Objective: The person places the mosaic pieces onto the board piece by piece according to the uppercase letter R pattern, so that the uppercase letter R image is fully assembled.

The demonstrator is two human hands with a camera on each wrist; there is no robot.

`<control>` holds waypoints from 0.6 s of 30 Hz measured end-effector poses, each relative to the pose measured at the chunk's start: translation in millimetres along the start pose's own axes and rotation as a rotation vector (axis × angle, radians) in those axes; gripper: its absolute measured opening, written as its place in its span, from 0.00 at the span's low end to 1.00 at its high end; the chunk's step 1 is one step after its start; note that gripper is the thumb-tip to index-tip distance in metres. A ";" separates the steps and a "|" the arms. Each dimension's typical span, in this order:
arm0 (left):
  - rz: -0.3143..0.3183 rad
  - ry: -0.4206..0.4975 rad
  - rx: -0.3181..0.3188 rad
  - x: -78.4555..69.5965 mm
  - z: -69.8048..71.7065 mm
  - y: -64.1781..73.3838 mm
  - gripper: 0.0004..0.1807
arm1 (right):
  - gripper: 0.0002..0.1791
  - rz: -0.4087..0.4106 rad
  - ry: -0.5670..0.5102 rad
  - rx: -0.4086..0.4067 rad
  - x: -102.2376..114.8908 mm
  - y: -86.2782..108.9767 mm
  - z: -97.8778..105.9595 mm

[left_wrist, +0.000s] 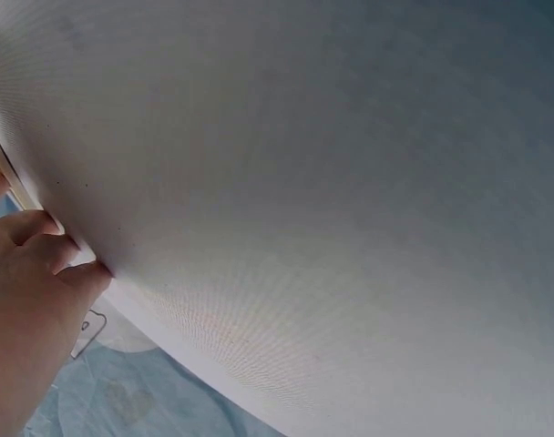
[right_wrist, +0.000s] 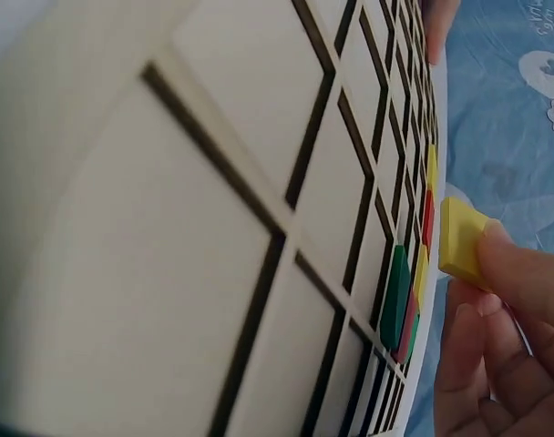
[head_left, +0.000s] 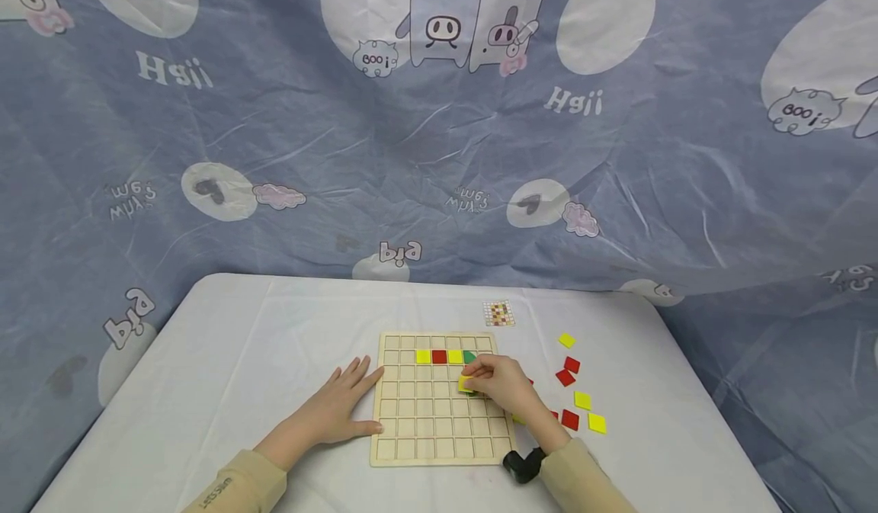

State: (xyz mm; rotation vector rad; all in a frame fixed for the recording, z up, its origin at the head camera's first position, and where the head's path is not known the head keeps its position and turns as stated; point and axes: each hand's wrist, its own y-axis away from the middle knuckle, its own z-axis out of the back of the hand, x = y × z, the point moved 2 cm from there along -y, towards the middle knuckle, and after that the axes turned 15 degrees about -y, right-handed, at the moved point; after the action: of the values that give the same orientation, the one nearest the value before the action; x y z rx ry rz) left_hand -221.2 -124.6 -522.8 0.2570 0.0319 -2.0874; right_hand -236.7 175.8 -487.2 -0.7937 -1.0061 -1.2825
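Note:
My right hand (head_left: 504,383) pinches a yellow square tile (right_wrist: 461,238) between thumb and fingers, held up over the right part of the wooden grid board (head_left: 425,427). Along the board's second row from the top sit a yellow tile (head_left: 423,357), a red tile (head_left: 439,357), another yellow tile (head_left: 456,357) and a green piece (head_left: 469,357). In the right wrist view a green tile (right_wrist: 395,299) and a red one (right_wrist: 407,326) also lie in the grid; my right hand mostly covers them in the head view. My left hand (head_left: 332,410) rests with spread fingers against the board's left edge.
A small printed card with a coloured grid (head_left: 498,313) lies behind the board. Loose red tiles (head_left: 570,419) and yellow tiles (head_left: 582,400) are scattered on the white table (head_left: 274,330) to the right. A black object (head_left: 523,466) is by my right wrist.

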 end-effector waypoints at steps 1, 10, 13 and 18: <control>0.000 -0.001 -0.003 -0.1 -0.1 0.2 0.54 | 0.05 0.006 0.004 0.008 0.6 -1.1 -1.2; 0.002 -0.028 -0.020 0.1 -3.1 -0.6 0.54 | 0.04 0.032 0.132 0.080 1.0 -5.5 -9.7; 0.000 -0.023 -0.015 -0.2 -2.6 -0.4 0.54 | 0.04 0.046 0.165 0.069 0.3 -6.8 -11.8; 0.001 -0.013 -0.013 -0.8 -0.6 -0.3 0.53 | 0.04 0.083 0.216 0.057 1.2 -8.4 -16.2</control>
State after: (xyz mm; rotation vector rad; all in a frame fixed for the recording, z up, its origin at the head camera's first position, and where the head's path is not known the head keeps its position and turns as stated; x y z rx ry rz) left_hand -221.0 -123.6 -523.3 0.2359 0.0379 -2.0868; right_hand -242.5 159.4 -492.7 -0.6320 -0.8245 -1.2337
